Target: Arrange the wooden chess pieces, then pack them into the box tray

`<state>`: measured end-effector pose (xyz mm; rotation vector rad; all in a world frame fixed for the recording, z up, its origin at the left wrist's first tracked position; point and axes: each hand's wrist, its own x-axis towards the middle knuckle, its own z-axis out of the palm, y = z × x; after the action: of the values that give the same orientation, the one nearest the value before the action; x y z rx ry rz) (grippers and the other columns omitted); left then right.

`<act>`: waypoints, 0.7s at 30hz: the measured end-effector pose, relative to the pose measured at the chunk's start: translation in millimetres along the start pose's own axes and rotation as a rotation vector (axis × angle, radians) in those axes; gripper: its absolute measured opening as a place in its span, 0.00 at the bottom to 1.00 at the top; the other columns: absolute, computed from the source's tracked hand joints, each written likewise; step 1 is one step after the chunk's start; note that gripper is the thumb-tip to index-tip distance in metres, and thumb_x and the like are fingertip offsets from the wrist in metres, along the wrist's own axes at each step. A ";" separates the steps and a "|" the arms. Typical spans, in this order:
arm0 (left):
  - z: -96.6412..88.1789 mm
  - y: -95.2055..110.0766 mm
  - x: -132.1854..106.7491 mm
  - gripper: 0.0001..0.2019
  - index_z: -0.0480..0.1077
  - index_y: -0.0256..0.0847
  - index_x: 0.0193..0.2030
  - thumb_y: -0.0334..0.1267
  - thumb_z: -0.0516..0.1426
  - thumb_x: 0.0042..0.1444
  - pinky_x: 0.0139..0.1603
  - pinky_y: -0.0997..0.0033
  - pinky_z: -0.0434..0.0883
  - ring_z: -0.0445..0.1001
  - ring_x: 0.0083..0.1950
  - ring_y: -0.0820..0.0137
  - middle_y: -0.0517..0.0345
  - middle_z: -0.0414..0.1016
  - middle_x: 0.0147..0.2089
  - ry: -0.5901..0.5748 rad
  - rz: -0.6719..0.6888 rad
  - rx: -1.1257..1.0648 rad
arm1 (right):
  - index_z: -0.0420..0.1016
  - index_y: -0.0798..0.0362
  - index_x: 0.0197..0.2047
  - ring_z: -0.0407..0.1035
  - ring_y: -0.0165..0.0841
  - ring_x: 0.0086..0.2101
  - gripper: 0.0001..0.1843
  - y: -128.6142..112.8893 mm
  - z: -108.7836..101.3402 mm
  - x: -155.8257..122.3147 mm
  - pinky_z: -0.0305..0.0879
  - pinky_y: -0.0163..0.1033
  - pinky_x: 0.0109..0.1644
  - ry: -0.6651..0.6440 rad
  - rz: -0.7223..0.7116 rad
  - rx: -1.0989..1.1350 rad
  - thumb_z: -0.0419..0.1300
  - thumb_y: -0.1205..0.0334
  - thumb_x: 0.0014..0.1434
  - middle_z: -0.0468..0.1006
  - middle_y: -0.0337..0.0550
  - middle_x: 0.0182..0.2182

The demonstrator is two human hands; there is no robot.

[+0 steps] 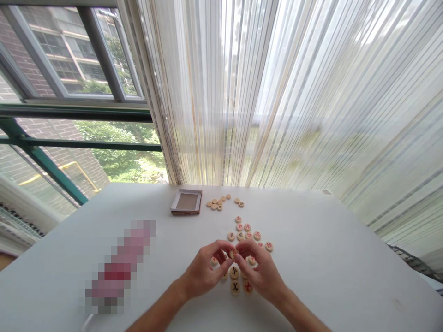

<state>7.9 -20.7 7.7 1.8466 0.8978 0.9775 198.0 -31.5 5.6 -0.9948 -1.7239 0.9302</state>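
Pinching one disc between both sets of fingertips: left hand and right hand meet thumb-and-forefinger on it, with the other fingers loosely curled and nothing else held. The disc sits at the fingertips, just above the table and over the near pile. My read is a pick-and-check step, one piece held clear of the rest; I can't read its mark from here. The near pile lies under and between the hands, showing black and red marks, with some pieces touching. Just beyond the fingertips is a loose spread of red-marked pieces. Further out is a small cluster, mostly blank side up. Left of that cluster is a shallow open box, cardboard by the look, brown inside. Well left of the left hand is a blurred pink-red item, and I can't tell what it is. The pieces are pale wood, flat and round, and look smooth, with painted characters. The table is matte white and hard. A sheer striped curtain hangs beyond the far edge. For the next move, whichever hand keeps the disc needs a firm edge pinch before the other lets go. It's thin and slick, so a drop would knock the neighbours about, and any put-down wants bare table.
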 end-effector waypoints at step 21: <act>-27.5 -11.9 5.8 0.14 0.72 0.43 0.43 0.23 0.51 0.56 0.47 0.66 0.70 0.72 0.45 0.66 0.55 0.76 0.41 -0.045 0.177 0.398 | 0.76 0.49 0.44 0.73 0.36 0.37 0.11 5.8 -21.5 10.2 0.75 0.40 0.42 0.163 0.028 0.011 0.59 0.53 0.64 0.75 0.46 0.39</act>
<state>-16.0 -1.8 8.0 2.3067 0.9660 0.9057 216.9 -16.4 10.3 -1.0597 -1.5710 0.8516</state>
